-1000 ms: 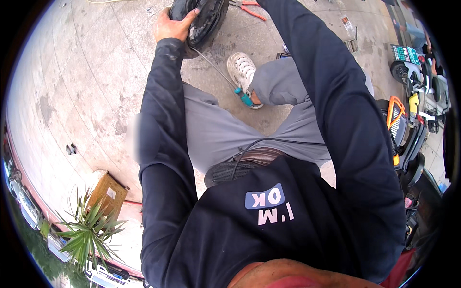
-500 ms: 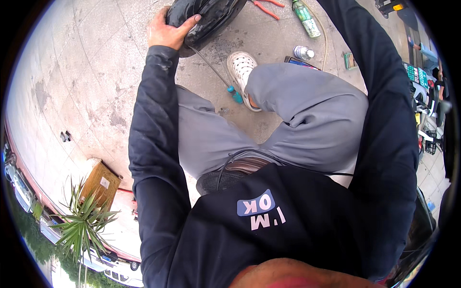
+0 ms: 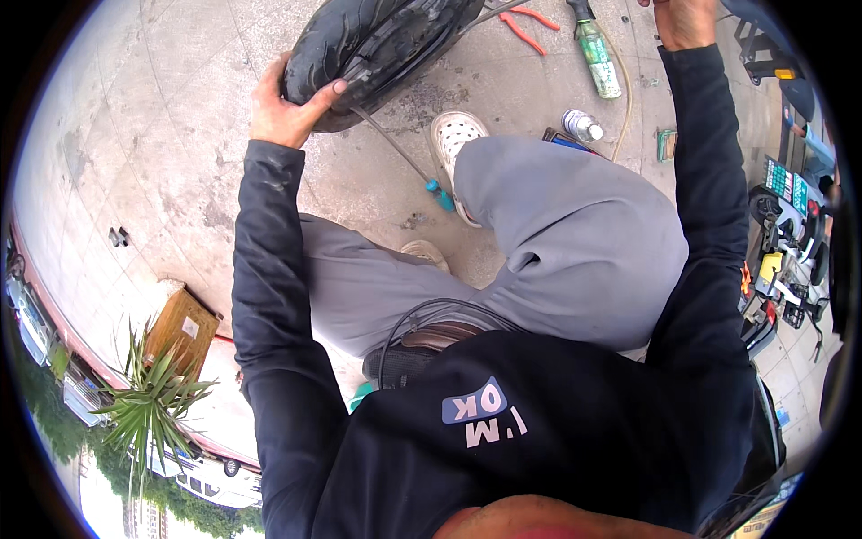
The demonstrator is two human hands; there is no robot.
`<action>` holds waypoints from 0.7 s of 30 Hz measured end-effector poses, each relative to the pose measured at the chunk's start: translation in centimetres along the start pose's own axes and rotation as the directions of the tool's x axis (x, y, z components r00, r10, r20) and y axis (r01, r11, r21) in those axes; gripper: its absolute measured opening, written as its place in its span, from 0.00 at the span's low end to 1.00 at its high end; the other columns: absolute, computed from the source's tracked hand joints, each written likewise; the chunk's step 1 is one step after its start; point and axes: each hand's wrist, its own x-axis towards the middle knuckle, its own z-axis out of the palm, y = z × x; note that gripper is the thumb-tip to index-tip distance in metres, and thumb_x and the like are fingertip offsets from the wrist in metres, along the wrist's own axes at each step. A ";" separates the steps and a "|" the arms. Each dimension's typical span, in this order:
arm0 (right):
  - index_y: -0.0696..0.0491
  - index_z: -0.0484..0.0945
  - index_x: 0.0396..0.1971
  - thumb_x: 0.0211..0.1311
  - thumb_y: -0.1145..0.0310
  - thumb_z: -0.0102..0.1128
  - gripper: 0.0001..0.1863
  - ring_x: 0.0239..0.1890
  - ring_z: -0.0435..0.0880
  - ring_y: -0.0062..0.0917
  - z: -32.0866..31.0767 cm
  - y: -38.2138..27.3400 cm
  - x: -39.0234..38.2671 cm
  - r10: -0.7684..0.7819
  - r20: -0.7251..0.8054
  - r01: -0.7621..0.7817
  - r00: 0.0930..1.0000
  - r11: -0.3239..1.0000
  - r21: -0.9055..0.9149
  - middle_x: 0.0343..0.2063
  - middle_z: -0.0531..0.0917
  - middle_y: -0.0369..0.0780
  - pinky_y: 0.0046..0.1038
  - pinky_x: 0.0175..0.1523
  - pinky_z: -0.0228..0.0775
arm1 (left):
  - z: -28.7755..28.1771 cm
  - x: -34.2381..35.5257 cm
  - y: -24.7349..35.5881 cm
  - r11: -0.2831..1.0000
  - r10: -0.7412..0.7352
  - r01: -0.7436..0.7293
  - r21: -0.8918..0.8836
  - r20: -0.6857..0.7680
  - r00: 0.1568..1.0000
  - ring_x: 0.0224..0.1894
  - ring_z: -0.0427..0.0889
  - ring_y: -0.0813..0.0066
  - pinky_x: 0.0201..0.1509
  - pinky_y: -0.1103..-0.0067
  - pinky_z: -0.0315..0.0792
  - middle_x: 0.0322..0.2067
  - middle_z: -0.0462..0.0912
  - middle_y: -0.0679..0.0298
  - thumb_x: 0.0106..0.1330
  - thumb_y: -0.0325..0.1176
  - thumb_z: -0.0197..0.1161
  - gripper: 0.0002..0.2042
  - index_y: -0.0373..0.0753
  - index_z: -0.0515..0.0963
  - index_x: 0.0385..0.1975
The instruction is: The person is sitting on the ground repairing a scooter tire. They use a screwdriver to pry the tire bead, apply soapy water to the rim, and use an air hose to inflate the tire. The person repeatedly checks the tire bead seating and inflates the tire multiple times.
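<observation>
A black motorcycle-type tyre (image 3: 325,56) with a grooved tread leans at the top of the view, its upper part cut off. My left hand (image 3: 292,103) grips its near left end, thumb on the sidewall and fingers round the tread. Against the tyre, below my left thumb, is the shaft of a screwdriver-like tool with a teal handle (image 3: 439,194); its tip is hidden. At the top right edge my right hand (image 3: 684,20) is raised, away from the part of the tyre in view. The frame cuts off most of its fingers, so what it holds, if anything, is hidden.
Red-handled pliers (image 3: 523,33) and a green bottle (image 3: 597,56) lie beyond my foot. A clear bottle (image 3: 582,126), a dark flat item (image 3: 564,139) and a hose (image 3: 623,99) are nearby. Parked scooters (image 3: 790,269) stand right; a wooden box (image 3: 184,331) and a potted plant (image 3: 157,400) left.
My right hand has come into view at the top right. More of the tyre shows, lower in the picture, with my left hand still on it. The view has shifted slightly.
</observation>
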 end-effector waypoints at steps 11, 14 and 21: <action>0.58 0.77 0.38 0.55 0.73 0.64 0.12 0.18 0.79 0.21 7.2 0.6 -5.2 -0.046 0.262 0.036 0.964 0.998 0.044 0.26 0.84 0.41 0.21 0.24 0.73 | 0.5 3.8 4.0 0.946 0.091 -0.063 0.318 -0.074 0.993 0.47 0.86 0.53 0.55 0.68 0.77 0.43 0.85 0.43 0.47 0.59 0.78 0.43 0.27 0.75 0.53; 0.59 0.77 0.38 0.55 0.74 0.64 0.11 0.18 0.79 0.20 7.6 0.9 -4.7 -0.046 0.259 0.042 0.965 0.999 0.020 0.24 0.83 0.41 0.21 0.23 0.72 | -0.2 3.4 2.4 0.947 0.148 -0.110 0.303 -0.104 0.983 0.47 0.86 0.54 0.54 0.68 0.77 0.43 0.84 0.44 0.47 0.59 0.78 0.43 0.27 0.75 0.52; 0.59 0.78 0.39 0.54 0.75 0.62 0.11 0.16 0.78 0.20 6.3 0.8 -3.7 -0.140 0.199 0.142 0.970 0.990 0.002 0.25 0.84 0.42 0.20 0.21 0.70 | -1.4 2.6 -0.7 0.981 0.015 0.007 0.192 -0.114 0.993 0.46 0.85 0.56 0.53 0.68 0.77 0.44 0.84 0.45 0.47 0.56 0.79 0.42 0.27 0.73 0.53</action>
